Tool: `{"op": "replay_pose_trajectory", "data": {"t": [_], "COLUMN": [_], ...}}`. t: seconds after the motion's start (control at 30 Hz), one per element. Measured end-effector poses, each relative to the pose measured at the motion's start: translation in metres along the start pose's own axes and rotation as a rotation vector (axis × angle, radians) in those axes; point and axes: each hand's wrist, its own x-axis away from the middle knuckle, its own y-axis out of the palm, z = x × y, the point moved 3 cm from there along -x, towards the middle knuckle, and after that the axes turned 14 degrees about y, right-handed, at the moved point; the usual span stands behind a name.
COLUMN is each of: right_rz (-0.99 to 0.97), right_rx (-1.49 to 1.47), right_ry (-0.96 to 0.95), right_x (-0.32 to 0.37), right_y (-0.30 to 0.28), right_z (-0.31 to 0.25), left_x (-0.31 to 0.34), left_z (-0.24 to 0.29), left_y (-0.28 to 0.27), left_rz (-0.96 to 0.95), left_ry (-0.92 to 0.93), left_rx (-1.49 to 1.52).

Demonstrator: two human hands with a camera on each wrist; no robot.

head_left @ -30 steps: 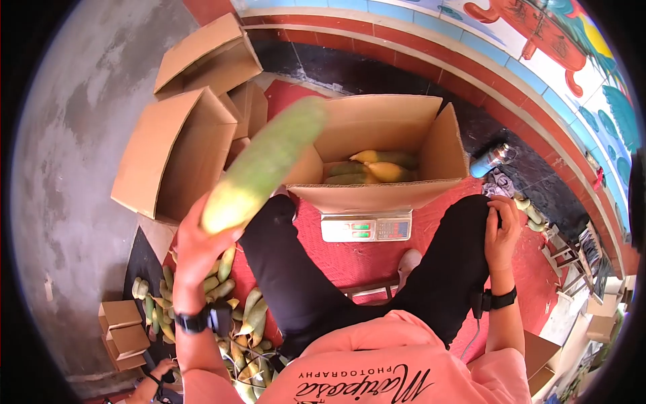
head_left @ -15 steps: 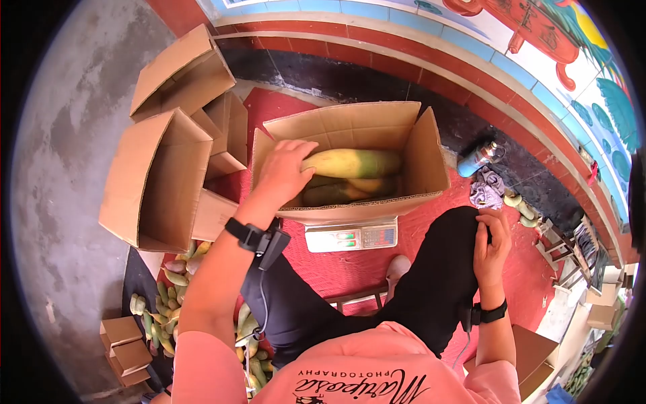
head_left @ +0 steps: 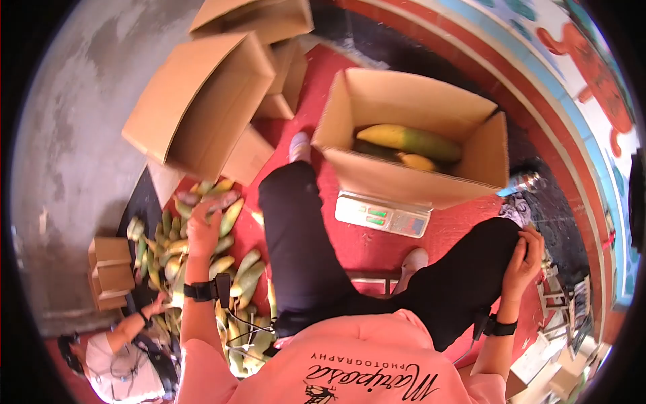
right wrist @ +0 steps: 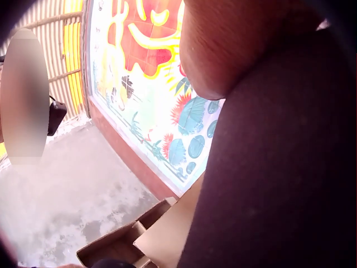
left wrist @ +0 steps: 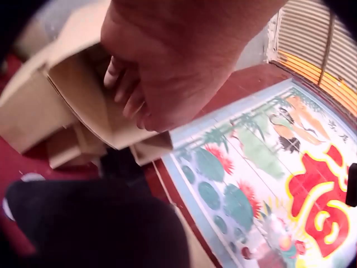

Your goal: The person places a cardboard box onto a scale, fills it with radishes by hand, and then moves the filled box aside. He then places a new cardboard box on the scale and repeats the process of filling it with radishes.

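Observation:
My left hand [head_left: 204,229] is over the floor pile of long green-and-yellow melons [head_left: 249,279], its fingers near a pinkish one. Seen from the wrist, the same left hand [left wrist: 162,67] has loosely bent fingers with nothing between them. An upright cardboard box [head_left: 404,174] in front of me contains several melons, and a long melon [head_left: 410,140] lies on top of them. Under that box sits a digital scale [head_left: 350,209] with a lit green display. My right hand [head_left: 525,262] rests on my right knee with relaxed fingers, holding nothing.
Tipped open cardboard boxes [head_left: 188,94] stand at the far left. Another person [head_left: 121,363] at lower left reaches toward the pile. Beyond the box on the scale are a blue bottle [head_left: 521,183] and a crumpled cloth [head_left: 517,210], near the painted wall.
My left hand carried a melon into the box on the scale, released it there, and moved back left over the pile. The right hand stays on the knee. The head view has shifted.

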Motion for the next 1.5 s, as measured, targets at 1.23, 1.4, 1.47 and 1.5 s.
{"op": "replay_pose_trajectory", "data": {"t": [1.23,1.4,1.47,1.5], "right_rz": [-0.035,-0.033,-0.030,-0.028], "right_rx": [0.200,0.218,0.220,0.223], "right_ry": [-0.145,-0.136,-0.133,-0.133], "right_x": [-0.004,-0.002,-0.002,-0.002], "right_y": [0.007,0.005,0.004,0.004], "right_z": [0.020,0.017,0.018,0.018], "left_x": [0.453,0.417,0.454,0.458], "left_z": [-0.057,-0.032,-0.053,-0.057], "left_y": [0.112,0.136,0.166,0.172], "left_rz": [-0.844,-0.812,-0.755,-0.786], "left_ry": [-1.239,-1.405,-1.385,-1.384], "left_rx": [0.349,0.414,0.364,0.347]}}
